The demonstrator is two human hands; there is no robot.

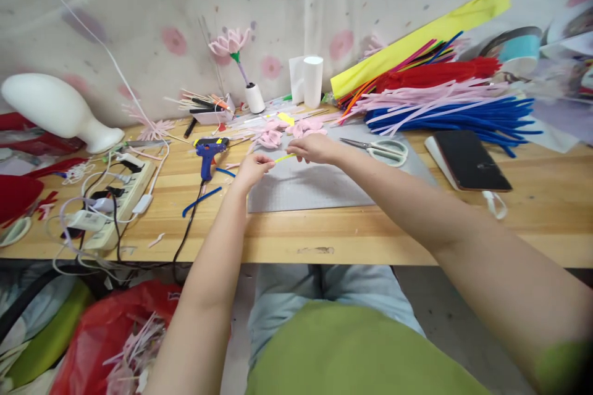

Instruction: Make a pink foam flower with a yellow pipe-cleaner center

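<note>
My left hand [254,170] pinches one end of a short yellow pipe cleaner [284,158] over the grey cutting mat [319,194]. At its other end, the fingers of my right hand [315,148] are closed on it from above. Just behind my hands lie several pink pipe-cleaner petals [272,134]. A pair of scissors [386,151] with pale handles rests on the mat, right of my right hand. The blue glue gun [208,157] is on the table to the left of my left hand.
Bundles of blue pipe cleaners [454,116] and red pipe cleaners [435,74] lie at the back right. A phone [472,160] leans at the right. A power strip [123,203] with tangled cables sits at the left. A pink flower [231,44] stands at the back.
</note>
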